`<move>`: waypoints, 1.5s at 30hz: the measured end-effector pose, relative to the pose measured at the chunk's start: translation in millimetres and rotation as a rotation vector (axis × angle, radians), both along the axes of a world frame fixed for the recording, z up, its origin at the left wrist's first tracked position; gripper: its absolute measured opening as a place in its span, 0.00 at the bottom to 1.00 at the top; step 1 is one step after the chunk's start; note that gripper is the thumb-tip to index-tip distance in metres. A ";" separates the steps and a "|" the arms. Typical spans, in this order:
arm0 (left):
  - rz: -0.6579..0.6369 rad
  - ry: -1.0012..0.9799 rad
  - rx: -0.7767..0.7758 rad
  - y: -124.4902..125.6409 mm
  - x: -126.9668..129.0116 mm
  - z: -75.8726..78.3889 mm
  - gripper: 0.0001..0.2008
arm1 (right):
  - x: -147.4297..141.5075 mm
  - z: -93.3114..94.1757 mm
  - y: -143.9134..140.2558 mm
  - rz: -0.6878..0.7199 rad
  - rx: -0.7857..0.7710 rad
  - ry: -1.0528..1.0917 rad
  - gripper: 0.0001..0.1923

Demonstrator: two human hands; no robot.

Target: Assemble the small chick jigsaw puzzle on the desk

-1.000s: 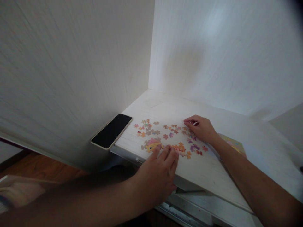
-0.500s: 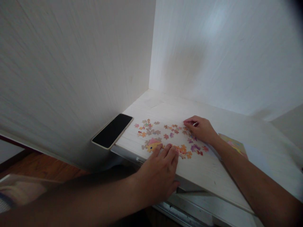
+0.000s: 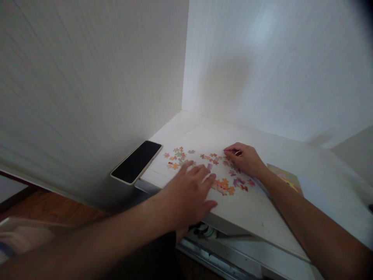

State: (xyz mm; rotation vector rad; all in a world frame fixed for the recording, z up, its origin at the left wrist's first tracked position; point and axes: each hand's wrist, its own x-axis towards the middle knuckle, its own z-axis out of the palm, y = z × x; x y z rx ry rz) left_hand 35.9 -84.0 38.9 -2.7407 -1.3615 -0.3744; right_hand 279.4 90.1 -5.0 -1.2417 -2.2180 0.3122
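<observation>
Pieces [image 3: 223,184] of a jigsaw lie on the white desk [image 3: 247,212] before us, loosely scattered, both under and between our two hands. Our left hand [image 3: 186,194] is open above the near left part of the spread, palm down, its fingers apart and slightly bent, its thumb held out toward the desk's front edge. It hides what lies beneath it, and we cannot tell whether its fingertips touch anything. Our right hand [image 3: 243,157] is at the far right of the spread, the tips of thumb and forefinger drawn together; we cannot tell whether they grip a piece.

Just beside the left hand's fingers we see an orange cluster, its pieces touching or overlapping. Purple and red ones lie to the right of that, below our right hand, while orange, pink and greenish ones lie farther left.

Past our right wrist is a colourful card [image 3: 285,178], partly covered by our forearm, with a pale sheet [image 3: 316,194] next to it. At the left, a phone [image 3: 136,161] with a dark screen lies by the wall [image 3: 96,85], reaching beyond the desk's corner. Below the front edge we see an open drawer [image 3: 233,252], and at lower left, wooden floor [image 3: 55,204].
</observation>
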 end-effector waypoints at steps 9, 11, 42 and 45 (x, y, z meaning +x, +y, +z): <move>0.277 0.088 -0.050 57.1 -88.9 13.8 0.20 | -6.4 5.5 -6.2 0.018 -0.023 0.005 0.09; 0.260 0.110 -0.087 61.0 -92.1 6.8 0.19 | -6.7 6.1 -6.9 0.020 -0.024 0.008 0.09; 0.255 0.138 -0.244 57.7 -96.8 13.4 0.19 | -5.5 5.1 -7.3 0.055 0.001 0.003 0.10; 0.250 0.118 -0.251 57.0 -94.4 13.9 0.18 | -5.2 5.1 -6.8 0.055 -0.006 -0.003 0.10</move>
